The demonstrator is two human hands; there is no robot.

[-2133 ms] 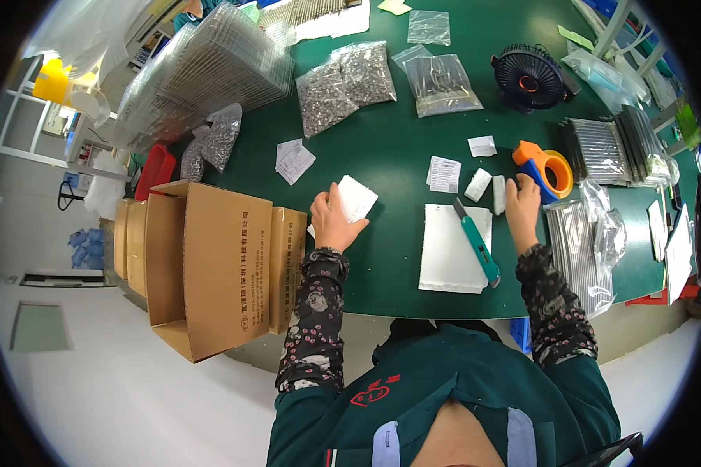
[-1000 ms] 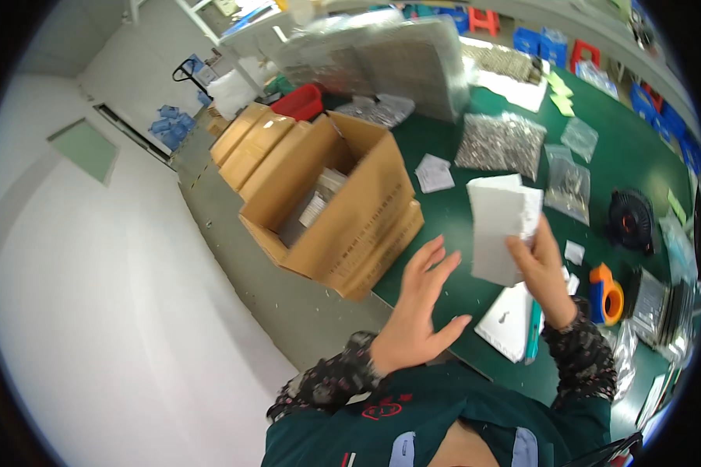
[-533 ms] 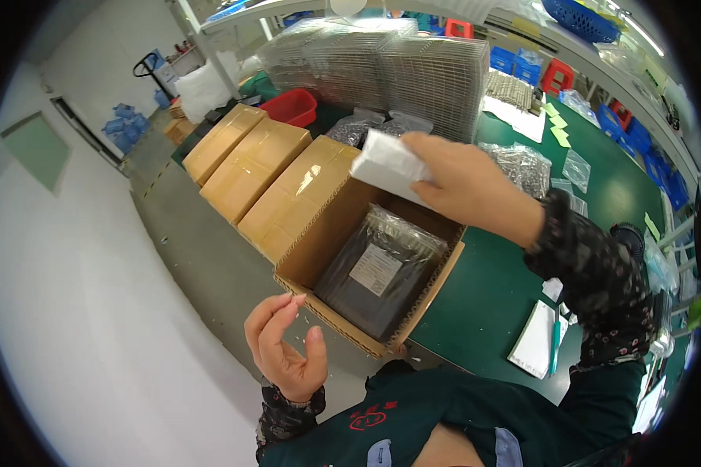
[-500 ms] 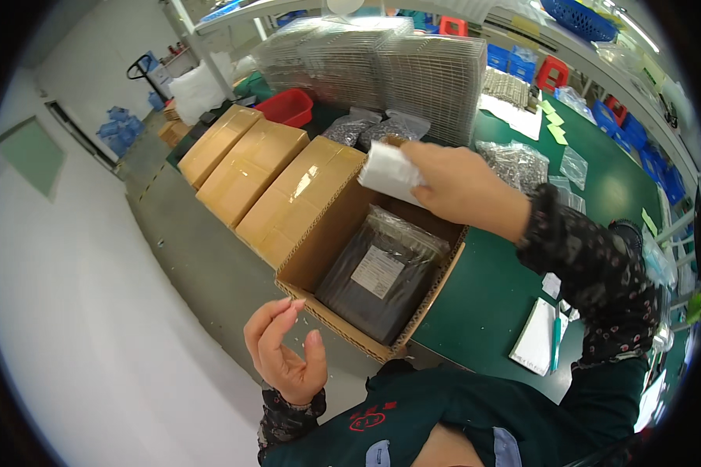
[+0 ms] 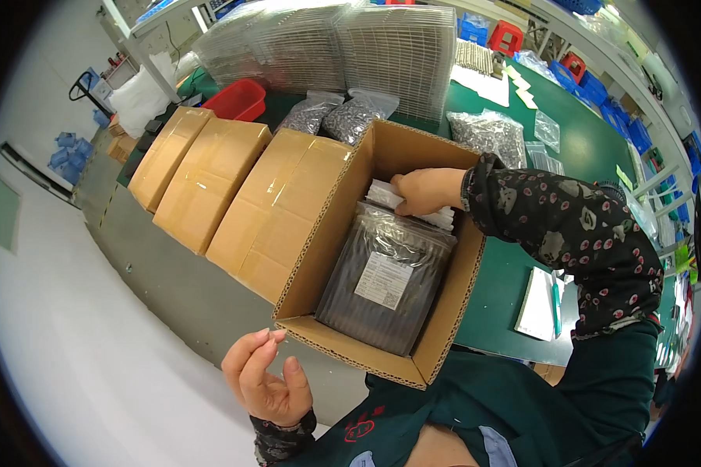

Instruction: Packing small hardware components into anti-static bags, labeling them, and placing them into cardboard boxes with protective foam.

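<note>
An open cardboard box (image 5: pixel 311 261) stands in front of me. In it lies a clear zip bag (image 5: pixel 343 292) of dark, flat pieces with a white label (image 5: pixel 383 280) on top. My right hand (image 5: pixel 428 191) reaches inside at the far end, fingers closed on a white padding sheet (image 5: pixel 380 193) that looks like foam or folded paper. That sheet is wedged between the bag and the far wall, and the hand hides its middle. Beside the box's near left corner, my left hand (image 5: pixel 269 381) is raised, empty, with thumb and fingers apart.
Taped cartons (image 5: pixel 280 210) line up left of the box. Behind stand a red basin (image 5: pixel 237 101), bags of small metal parts (image 5: pixel 360 114) and stacked clear trays (image 5: pixel 397 58). On the green table (image 5: pixel 487 300) to the right lie a notepad (image 5: pixel 535 305) and a teal pen (image 5: pixel 556 303).
My right hand has lowered the white padding sheet from above the box's far edge down into its far end. My left hand stays near the corner. The view has shifted.
</note>
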